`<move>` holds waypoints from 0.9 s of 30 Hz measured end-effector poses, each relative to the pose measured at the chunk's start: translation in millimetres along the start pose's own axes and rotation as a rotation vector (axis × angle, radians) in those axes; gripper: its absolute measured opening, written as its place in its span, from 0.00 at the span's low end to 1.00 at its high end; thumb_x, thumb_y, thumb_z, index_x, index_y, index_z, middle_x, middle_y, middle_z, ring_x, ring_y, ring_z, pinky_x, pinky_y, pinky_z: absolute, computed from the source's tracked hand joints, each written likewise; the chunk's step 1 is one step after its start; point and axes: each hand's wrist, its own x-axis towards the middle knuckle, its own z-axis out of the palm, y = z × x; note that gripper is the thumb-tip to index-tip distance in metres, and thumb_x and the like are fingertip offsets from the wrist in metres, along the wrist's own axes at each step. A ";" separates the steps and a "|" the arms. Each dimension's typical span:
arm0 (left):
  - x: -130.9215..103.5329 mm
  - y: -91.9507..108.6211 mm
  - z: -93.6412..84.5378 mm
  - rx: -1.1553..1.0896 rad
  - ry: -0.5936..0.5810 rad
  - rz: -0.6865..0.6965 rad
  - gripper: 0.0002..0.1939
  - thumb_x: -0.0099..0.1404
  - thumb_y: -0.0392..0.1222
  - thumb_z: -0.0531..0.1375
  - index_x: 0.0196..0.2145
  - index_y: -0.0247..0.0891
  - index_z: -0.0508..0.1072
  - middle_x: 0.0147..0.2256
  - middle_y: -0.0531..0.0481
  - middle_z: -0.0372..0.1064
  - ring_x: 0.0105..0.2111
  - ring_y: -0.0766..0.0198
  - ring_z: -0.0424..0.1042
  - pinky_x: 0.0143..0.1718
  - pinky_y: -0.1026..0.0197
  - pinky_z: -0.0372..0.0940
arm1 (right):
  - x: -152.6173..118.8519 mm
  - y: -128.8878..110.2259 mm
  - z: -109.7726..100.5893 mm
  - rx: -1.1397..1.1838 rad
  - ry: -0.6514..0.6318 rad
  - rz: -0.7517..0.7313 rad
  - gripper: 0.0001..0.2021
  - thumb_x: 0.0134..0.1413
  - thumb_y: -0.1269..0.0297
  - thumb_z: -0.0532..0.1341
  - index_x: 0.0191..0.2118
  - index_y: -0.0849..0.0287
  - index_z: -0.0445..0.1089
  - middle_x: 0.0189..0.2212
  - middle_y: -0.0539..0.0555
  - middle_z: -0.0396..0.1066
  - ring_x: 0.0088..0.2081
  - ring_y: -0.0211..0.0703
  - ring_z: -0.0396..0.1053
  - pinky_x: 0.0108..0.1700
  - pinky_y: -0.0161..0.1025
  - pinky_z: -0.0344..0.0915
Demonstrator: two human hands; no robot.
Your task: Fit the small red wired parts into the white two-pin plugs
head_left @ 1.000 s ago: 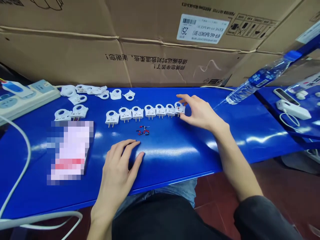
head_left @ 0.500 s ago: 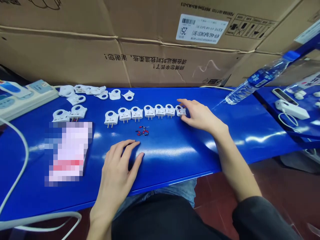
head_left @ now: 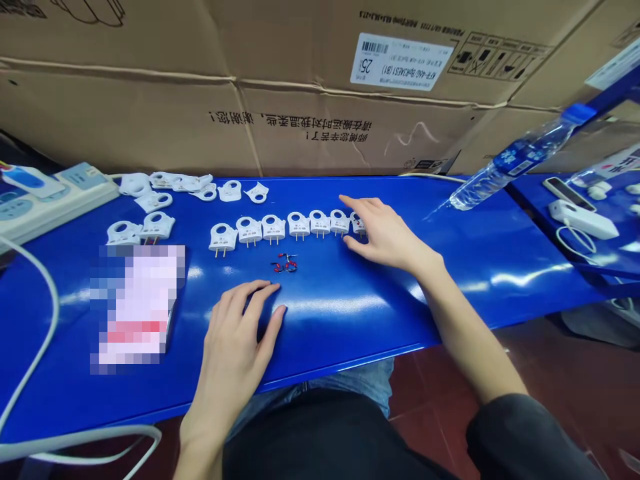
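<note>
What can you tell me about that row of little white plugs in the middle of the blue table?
The row of white plugs has seven small plastic pieces side by side on the glossy blue table. Each has a round hole on top and thin metal pins pointing toward the person. The right hand covers part of the rightmost one.

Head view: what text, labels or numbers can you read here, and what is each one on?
"25": white shipping label on the upper cardboard box, seen upside down.
Barcode and model code on that label: too small to read.
Black Chinese print on lower cardboard box: upside down, unreadable.
Water bottle label: blurred.
</note>
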 end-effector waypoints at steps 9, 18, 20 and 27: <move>-0.6 -1.7 1.2 0.025 -0.007 0.005 0.17 0.76 0.50 0.54 0.58 0.44 0.68 0.56 0.43 0.70 0.57 0.48 0.68 0.58 0.46 0.63 | 4.8 -1.4 18.3 0.041 0.017 -0.023 0.38 0.61 0.60 0.61 0.74 0.63 0.52 0.67 0.67 0.62 0.68 0.65 0.56 0.67 0.62 0.58; -0.7 -0.6 0.9 0.017 0.005 0.013 0.17 0.76 0.50 0.54 0.58 0.43 0.69 0.56 0.43 0.71 0.57 0.49 0.69 0.58 0.45 0.63 | 7.7 3.2 19.7 0.060 0.091 -0.042 0.35 0.60 0.61 0.61 0.72 0.61 0.57 0.61 0.65 0.70 0.61 0.65 0.62 0.61 0.62 0.64; -0.8 -0.7 1.1 0.016 0.008 0.014 0.17 0.76 0.50 0.54 0.58 0.43 0.69 0.55 0.43 0.71 0.57 0.48 0.69 0.57 0.45 0.63 | 8.1 0.0 15.8 0.058 0.150 -0.055 0.35 0.60 0.61 0.61 0.71 0.60 0.58 0.61 0.64 0.70 0.61 0.65 0.62 0.61 0.62 0.63; -1.7 -0.1 1.0 -0.034 0.038 -0.022 0.27 0.75 0.50 0.57 0.67 0.44 0.58 0.56 0.43 0.72 0.58 0.49 0.70 0.58 0.47 0.64 | 2.3 -46.5 17.8 0.174 0.297 -0.308 0.34 0.62 0.58 0.61 0.72 0.54 0.56 0.61 0.61 0.70 0.63 0.60 0.63 0.68 0.63 0.55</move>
